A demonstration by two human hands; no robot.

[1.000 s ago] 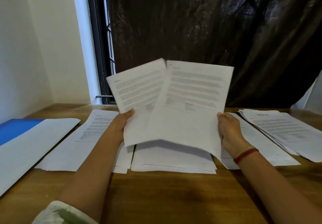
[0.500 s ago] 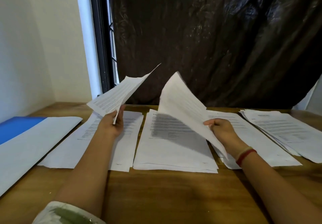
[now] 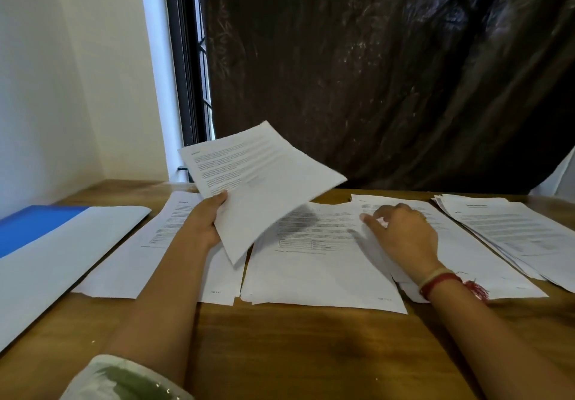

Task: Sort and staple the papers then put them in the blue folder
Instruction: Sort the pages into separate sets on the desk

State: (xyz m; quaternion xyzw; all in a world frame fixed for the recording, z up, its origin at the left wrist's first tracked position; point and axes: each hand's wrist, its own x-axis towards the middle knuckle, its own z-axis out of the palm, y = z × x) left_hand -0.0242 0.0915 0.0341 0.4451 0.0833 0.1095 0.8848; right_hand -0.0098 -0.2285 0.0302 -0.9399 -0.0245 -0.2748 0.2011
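Wooden bench (image 3: 295, 353) runs across the lower frame. Dark curtain (image 3: 389, 73) hangs behind it, with a black window frame (image 3: 183, 57) and a pale wall (image 3: 62, 73) at upper left.

Blue folder (image 3: 34, 225) lies flat at the left edge of the frame, mostly under a white sheet or flap (image 3: 62, 269); cannot tell which.

Four groups of printed papers lie in a row on the bench:
- left pile (image 3: 133, 262), beside the folder
- middle pile (image 3: 317, 272)
- right pile (image 3: 485, 262)
- fanned stack (image 3: 513, 231) at far right

Left hand (image 3: 203, 222) grips a few raised sheets (image 3: 258, 182) by their lower left edge, thumb on top. The sheets are tilted above the left and middle piles.

Right hand (image 3: 401, 234) is palm down and grips nothing. Its fingers are loose, with the forefinger touching the right edge of the middle pile. Red thread band (image 3: 438, 284) on that wrist.
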